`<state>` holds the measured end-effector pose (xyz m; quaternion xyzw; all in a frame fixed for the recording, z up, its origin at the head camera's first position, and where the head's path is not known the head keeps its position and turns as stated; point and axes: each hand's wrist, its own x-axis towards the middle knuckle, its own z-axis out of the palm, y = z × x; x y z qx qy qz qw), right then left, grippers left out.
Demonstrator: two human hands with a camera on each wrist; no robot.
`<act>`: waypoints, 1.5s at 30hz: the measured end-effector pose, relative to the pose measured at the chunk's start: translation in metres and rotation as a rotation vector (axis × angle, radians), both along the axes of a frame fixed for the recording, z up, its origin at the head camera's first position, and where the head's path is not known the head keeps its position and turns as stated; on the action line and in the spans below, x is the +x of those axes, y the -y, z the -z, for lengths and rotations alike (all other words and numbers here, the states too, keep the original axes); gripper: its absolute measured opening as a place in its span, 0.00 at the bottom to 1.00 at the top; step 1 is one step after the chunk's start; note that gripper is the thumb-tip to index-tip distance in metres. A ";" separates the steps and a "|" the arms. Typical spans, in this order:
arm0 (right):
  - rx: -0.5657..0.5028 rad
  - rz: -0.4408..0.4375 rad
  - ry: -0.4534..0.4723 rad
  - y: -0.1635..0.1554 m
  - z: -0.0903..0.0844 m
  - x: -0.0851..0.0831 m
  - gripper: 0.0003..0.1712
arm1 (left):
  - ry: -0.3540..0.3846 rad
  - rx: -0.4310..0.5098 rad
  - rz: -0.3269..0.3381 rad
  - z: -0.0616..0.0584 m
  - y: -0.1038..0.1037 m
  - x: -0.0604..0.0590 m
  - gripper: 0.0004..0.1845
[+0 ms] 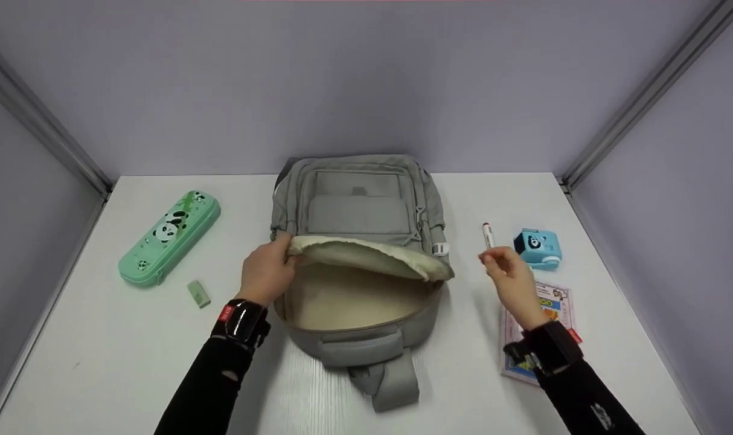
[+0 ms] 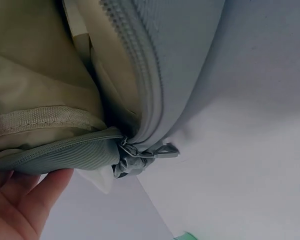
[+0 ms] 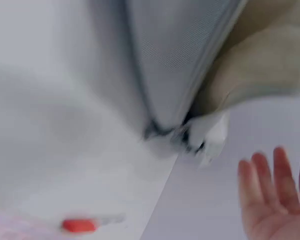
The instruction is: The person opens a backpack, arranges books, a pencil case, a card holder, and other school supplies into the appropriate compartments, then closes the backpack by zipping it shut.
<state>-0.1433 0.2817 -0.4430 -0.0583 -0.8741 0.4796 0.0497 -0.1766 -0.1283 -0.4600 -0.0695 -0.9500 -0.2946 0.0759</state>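
Observation:
A grey backpack (image 1: 360, 211) lies on its back with its main compartment open, showing a beige lining (image 1: 354, 296). My left hand (image 1: 268, 272) grips the left edge of the raised flap (image 1: 372, 251); in the left wrist view its fingers (image 2: 52, 192) press against the flap's grey outer side, near the zipper pull (image 2: 165, 150). To the right of the backpack, my right hand (image 1: 512, 284) hovers, holding nothing, its fingers extended in the right wrist view (image 3: 275, 200). Just beyond it lies a white marker (image 1: 488, 234) with a red end, partly hidden by the hand in the head view.
A blue panda pencil sharpener (image 1: 541, 248) and a pink-edged booklet (image 1: 566, 308) lie on the right, the booklet partly under my right forearm. On the left are a green panda pencil case (image 1: 170, 238) and a small green eraser (image 1: 198, 293). Panels (image 1: 354, 84) enclose the white table.

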 end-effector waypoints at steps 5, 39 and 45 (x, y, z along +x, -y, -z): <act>0.153 0.237 0.233 -0.070 0.023 0.038 0.29 | 0.017 0.023 -0.046 -0.004 -0.004 -0.008 0.06; -0.207 0.304 0.588 -0.127 0.042 0.137 0.39 | 0.125 0.205 -0.223 -0.023 -0.015 -0.034 0.12; -0.425 0.211 0.649 -0.119 -0.002 0.158 0.42 | 0.114 0.211 -0.230 -0.030 -0.016 -0.036 0.12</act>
